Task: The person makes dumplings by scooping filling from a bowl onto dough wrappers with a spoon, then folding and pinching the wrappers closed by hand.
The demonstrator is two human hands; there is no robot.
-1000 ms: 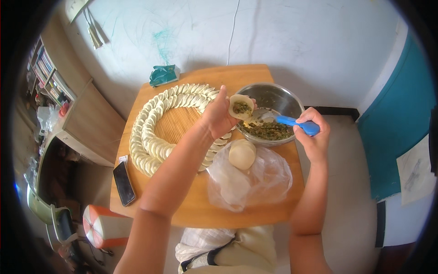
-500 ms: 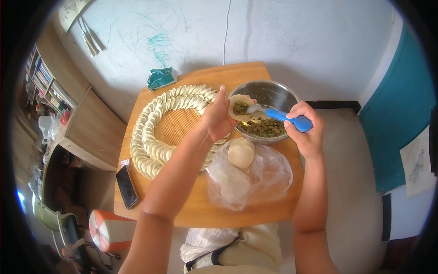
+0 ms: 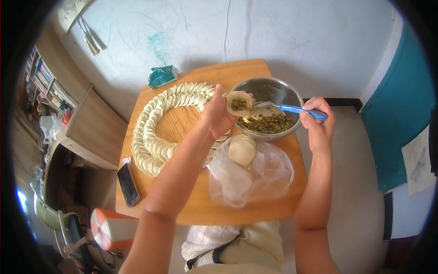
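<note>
Blue-handled, the spoon I see in the right hand's grip reaches over the steel bowl. The left hand cups an open dumpling wrapper with filling alongside, probably limiting spills.

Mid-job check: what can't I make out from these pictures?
All in the head view:
Dumpling ring: partly hidden behind the left forearm.
Left hand: most fingers hidden by the filled wrapper.
Wrapper stack: rounds overlap, so no count.
Books: too small to read.
Lap: cut off by the lower edge.
</note>
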